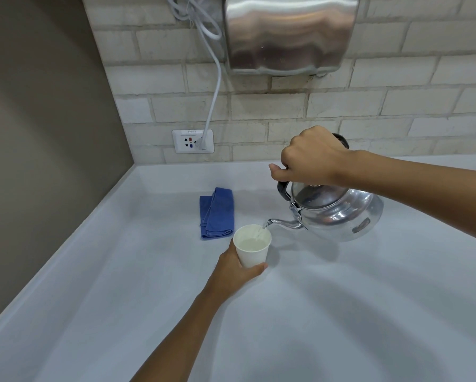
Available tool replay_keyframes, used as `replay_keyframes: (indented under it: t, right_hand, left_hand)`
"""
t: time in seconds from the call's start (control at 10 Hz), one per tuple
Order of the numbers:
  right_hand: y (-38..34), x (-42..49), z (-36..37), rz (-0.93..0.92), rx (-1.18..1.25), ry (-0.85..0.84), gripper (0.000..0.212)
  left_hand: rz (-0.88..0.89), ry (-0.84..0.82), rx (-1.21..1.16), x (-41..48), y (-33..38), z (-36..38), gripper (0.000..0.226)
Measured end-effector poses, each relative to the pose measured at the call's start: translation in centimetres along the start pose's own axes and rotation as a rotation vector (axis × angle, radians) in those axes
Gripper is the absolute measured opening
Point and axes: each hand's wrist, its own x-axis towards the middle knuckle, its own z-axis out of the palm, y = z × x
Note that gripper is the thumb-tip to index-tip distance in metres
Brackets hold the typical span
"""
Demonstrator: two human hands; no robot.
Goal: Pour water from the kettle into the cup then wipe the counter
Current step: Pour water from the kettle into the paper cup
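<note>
One metal kettle hung tilted above the white counter, right of centre, its spout pointing left and down over the rim of one white paper cup. A thin stream of water ran from the spout tip into the cup, which was already partly filled. The right hand was closed around the kettle's black handle from above, thumb stretched out to the left, the forearm coming in from the right edge. The left hand was wrapped around the lower part of the cup from the near side, thumb lying across its base on the right; whether the cup's bottom touched the counter could not be told. One blue cloth, folded, lay flat on the counter just left of and beyond the cup, apart from both hands. On the far brick wall sat one white power socket with one white cable plugged in and running upward. One steel hand dryer was mounted on the wall above the kettle. A plain brown wall closed the left side
</note>
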Motion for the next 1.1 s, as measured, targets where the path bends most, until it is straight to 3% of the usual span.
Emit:
replay_keyframes:
  t: [1.1]
  right_hand:
    - [-0.34, 0.33, 0.01, -0.012, 0.005, -0.019, 0.06]
  left_hand:
    - [0.0, 0.001, -0.006, -0.01, 0.01, 0.0, 0.083]
